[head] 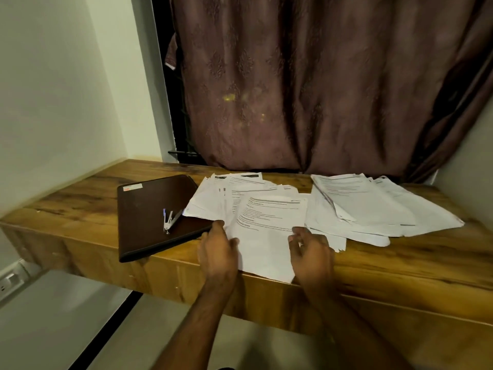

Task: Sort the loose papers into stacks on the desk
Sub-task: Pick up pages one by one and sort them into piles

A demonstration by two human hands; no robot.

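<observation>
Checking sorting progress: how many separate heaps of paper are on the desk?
2. One heap lies mid-desk beside the dark folder; another is spread right of it. They overlap, so the boundary is unclear.

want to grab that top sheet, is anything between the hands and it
Nothing visible. The left hand and right hand flank the top sheet at the desk's near edge; the stapler sits aside on the folder.
</observation>
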